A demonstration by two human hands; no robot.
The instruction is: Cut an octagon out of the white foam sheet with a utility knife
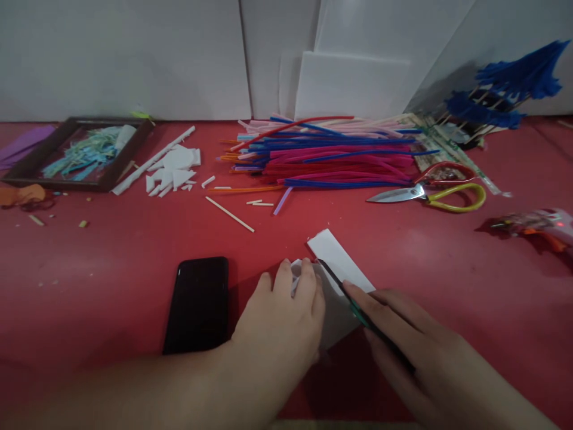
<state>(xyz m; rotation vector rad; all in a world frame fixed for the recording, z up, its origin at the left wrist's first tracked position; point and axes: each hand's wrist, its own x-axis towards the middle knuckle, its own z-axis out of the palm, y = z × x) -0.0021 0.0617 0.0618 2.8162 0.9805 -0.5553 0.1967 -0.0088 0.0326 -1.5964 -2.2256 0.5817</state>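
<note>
My right hand (403, 334) grips a craft knife (358, 309) with a green and black handle. The knife's dark blade slants up and left across a piece of white paper board (336, 254). My left hand (286, 310) bears down on the board's left part with bent fingers, close beside the blade tip. Some pale, crumpled-looking material shows between those fingers; most of it is hidden. Below the blade, the board's near part lies in shadow.
A black phone (197, 304) lies left of my left hand. Behind are pipe cleaners (340, 158), scissors (430, 194), white scraps (172, 170) and a brown frame (67, 185). A glue gun (537, 224) sits at right, below blue paper-like shapes on sticks (521, 74).
</note>
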